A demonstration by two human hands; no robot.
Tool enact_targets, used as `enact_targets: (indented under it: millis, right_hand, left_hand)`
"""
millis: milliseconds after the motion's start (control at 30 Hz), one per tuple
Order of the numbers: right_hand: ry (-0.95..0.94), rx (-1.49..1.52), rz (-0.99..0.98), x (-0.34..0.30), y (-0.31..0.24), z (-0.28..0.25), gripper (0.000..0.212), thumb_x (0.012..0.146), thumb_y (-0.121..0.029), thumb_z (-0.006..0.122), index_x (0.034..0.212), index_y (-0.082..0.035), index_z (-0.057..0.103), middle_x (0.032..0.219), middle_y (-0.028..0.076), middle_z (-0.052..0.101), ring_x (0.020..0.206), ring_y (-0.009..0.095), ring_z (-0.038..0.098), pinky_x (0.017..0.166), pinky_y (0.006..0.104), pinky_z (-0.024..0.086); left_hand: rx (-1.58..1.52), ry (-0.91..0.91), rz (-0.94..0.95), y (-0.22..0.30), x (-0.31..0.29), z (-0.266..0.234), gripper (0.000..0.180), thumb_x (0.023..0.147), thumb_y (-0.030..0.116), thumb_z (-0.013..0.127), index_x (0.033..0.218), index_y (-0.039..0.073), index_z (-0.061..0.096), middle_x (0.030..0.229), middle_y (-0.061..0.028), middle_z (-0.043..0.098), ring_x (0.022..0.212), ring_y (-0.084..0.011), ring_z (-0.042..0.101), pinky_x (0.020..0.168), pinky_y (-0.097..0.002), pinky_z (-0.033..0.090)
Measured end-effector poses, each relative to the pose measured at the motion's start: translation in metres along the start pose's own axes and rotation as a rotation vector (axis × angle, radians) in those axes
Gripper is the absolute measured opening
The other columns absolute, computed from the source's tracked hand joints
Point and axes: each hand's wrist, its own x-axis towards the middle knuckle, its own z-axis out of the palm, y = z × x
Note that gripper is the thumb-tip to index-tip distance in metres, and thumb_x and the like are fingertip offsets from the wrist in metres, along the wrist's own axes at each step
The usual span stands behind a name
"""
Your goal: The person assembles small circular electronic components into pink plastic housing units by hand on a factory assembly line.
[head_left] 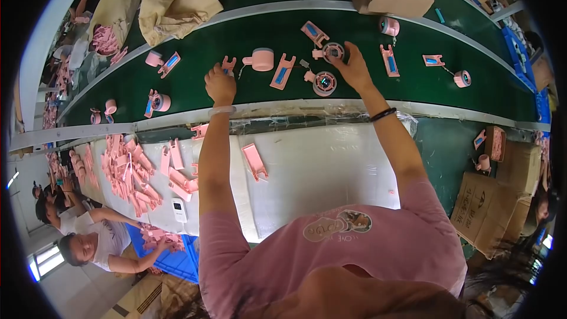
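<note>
Both arms reach over the green conveyor belt (201,91). My left hand (220,87) is closed on a pink handle shell (229,64), whose forked end sticks out past the fingers. My right hand (355,72) has thumb and fingers around the rim of a pink round fan head (332,51). Just below it, a second fan head (324,83) lies with its ring-shaped face up. Between my hands are a pink cylindrical fan head (260,59) and a handle shell with a blue battery (283,72). Another such shell (314,33) lies beyond my right hand.
More handle-and-head pairs lie along the belt, such as a handle (390,61) at right. A white worktable (319,165) bears a pile of pink shells (127,168) and a small white device (179,210). Cardboard boxes (487,207) stand right. At left, a co-worker reaches into a blue crate (177,266).
</note>
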Motion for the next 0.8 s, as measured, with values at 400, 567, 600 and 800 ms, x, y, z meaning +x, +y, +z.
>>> enact_targets:
  millis: [400, 567, 600, 800]
  right_hand:
    - [-0.231, 0.212, -0.346, -0.111, -0.107, -0.022, 0.051, 0.078, -0.004, 0.061, 0.126, -0.003, 0.043, 0.124, 0.021, 0.047, 0.114, 0.038, 0.045, 0.096, 0.0414, 0.039]
    - [-0.255, 0.298, -0.332, -0.130, -0.137, -0.023, 0.050, 0.079, -0.007, 0.063, 0.126, -0.004, 0.045, 0.126, 0.018, 0.047, 0.118, 0.037, 0.044, 0.100, 0.0420, 0.035]
    - [-0.398, 0.327, -0.385, -0.132, -0.139, -0.029, 0.046, 0.078, -0.007, 0.064, 0.122, -0.004, 0.049, 0.127, 0.017, 0.047, 0.119, 0.036, 0.043, 0.100, 0.0422, 0.034]
    - [-0.929, 0.722, -0.036, -0.182, -0.152, -0.081, 0.018, 0.090, -0.013, 0.057, 0.102, -0.001, 0.061, 0.084, 0.006, 0.066, 0.081, 0.013, 0.060, 0.074, 0.0277, 0.048]
  left_hand:
    - [-1.263, -0.655, -0.296, 0.064, -0.044, -0.122, 0.032, 0.075, 0.003, 0.055, 0.106, 0.001, 0.052, 0.076, -0.0068, 0.060, 0.056, -0.0124, 0.058, 0.045, -0.0251, 0.048]
    - [-1.409, -0.927, -0.139, 0.102, -0.113, -0.182, 0.033, 0.079, 0.008, 0.063, 0.110, 0.003, 0.053, 0.078, -0.0031, 0.059, 0.055, -0.0072, 0.053, 0.047, -0.0207, 0.042]
    - [-1.330, -0.993, -0.055, 0.107, -0.122, -0.202, 0.035, 0.081, 0.010, 0.064, 0.113, 0.003, 0.052, 0.079, -0.0013, 0.058, 0.056, -0.0065, 0.052, 0.049, -0.0210, 0.041]
    - [-1.218, -1.041, -0.015, 0.110, -0.179, -0.255, 0.024, 0.085, 0.010, 0.059, 0.108, 0.005, 0.053, 0.076, -0.0002, 0.057, 0.057, -0.0052, 0.050, 0.048, -0.0209, 0.039]
